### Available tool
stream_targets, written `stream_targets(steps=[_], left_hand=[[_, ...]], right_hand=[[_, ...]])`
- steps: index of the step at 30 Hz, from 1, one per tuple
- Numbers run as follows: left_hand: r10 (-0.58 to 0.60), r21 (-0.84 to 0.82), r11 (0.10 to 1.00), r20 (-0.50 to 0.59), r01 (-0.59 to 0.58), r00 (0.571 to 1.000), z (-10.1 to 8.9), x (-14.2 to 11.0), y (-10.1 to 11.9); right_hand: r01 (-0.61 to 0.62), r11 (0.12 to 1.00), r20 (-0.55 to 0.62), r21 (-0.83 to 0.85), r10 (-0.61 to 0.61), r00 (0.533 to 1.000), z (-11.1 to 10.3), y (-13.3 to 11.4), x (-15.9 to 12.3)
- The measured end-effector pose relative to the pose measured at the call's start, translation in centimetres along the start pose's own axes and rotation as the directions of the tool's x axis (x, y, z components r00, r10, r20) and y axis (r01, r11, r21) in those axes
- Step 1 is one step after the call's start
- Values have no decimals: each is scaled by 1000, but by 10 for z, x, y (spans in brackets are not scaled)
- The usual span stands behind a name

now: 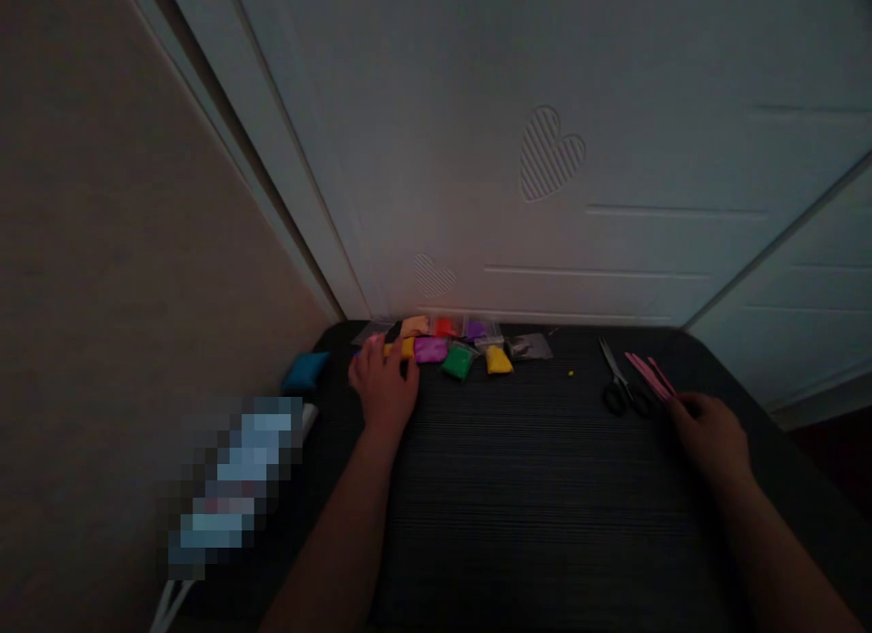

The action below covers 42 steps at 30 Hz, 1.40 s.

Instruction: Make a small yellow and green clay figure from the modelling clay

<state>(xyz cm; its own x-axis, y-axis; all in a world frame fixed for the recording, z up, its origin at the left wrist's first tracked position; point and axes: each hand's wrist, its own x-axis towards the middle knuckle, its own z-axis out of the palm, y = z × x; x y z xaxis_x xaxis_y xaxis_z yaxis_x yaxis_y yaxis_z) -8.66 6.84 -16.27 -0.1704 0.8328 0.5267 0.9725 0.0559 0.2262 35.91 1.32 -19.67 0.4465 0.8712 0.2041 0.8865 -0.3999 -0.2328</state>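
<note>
My left hand rests on the dark table at the far left, fingers stretched toward a cluster of small clay packets. Nearest its fingertips are a yellow packet and a magenta packet. A green packet, another yellow packet, and orange, red and purple ones lie beyond. My right hand lies at the right, its fingers curled at the ends of pink sculpting sticks, beside black scissors. The light is dim, so I cannot tell whether it grips them.
A blue packet lies off the table's left edge. A clear empty bag sits right of the packets. White panelled doors with heart cut-outs stand right behind the table. A blurred object is at the left.
</note>
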Motion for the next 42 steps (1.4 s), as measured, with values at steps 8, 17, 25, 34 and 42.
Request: stream_targets(steps=[8,17,25,34,42], left_hand=[[378,-188,922,247,-338,892,7,-14,36],[296,-317,926,277,-204,914,13,-8,25],[231,-240,956,272,-167,934,18,-9,21],[182,-135,979,256,-151,949,15,-9,20],[202,-144,975,233,-172,951,17,-7,16]], right_hand=[[-18,1000,-8,-16,18,1000,-1,-3,0],[-7,1000,4,-21,7,1000,0,-1,1],[0,1000,-4,-10,0,1000,1,1,1],[-3,1000,-4,-15,3,1000,1,0,2],[32,999,-84,33,-29,996,2,0,0]])
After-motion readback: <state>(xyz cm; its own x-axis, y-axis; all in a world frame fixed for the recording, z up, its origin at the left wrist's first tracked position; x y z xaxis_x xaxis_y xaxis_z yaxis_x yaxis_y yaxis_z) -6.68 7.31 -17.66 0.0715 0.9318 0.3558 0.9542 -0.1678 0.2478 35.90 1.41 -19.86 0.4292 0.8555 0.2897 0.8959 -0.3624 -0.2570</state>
